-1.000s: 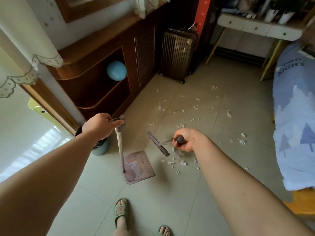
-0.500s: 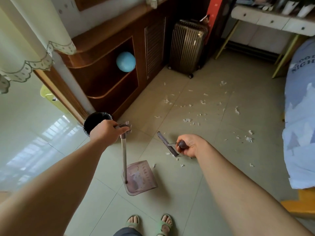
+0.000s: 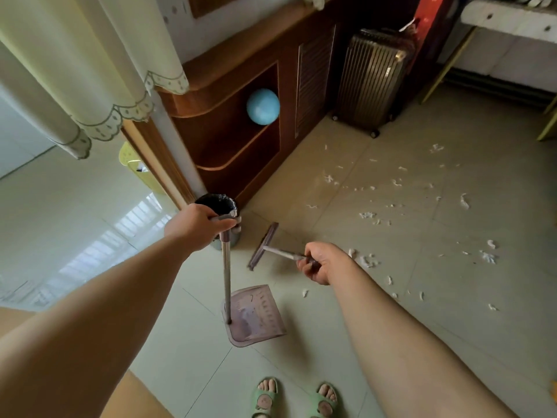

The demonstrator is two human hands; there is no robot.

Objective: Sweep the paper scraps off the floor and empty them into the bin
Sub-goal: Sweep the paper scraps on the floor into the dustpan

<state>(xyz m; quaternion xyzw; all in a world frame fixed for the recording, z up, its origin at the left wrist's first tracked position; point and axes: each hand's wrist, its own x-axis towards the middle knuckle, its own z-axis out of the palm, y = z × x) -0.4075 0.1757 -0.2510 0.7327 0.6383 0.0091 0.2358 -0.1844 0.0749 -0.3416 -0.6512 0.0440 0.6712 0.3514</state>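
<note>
My left hand (image 3: 197,226) grips the top of a long-handled purple dustpan (image 3: 256,316), whose pan sits on the tiled floor in front of my feet with a few scraps in it. My right hand (image 3: 321,262) holds the handle of a small purple broom (image 3: 262,245); its head hovers between the pan and the bin. The bin (image 3: 221,206), small with a black liner, stands by the cabinet corner, just behind my left hand. White paper scraps (image 3: 369,215) lie scattered over the floor to the right, some (image 3: 366,260) close beside my right hand.
A brown wooden cabinet (image 3: 241,86) with a blue ball (image 3: 262,106) in its niche lines the wall. A ribbed suitcase (image 3: 372,76) stands further back. A curtain (image 3: 75,70) hangs at the left. My feet in green slippers (image 3: 297,398) are at the bottom.
The view has shifted toward the bin. Both hands have moved left with their tools, and the broom head has swung away from the scraps toward the bin.
</note>
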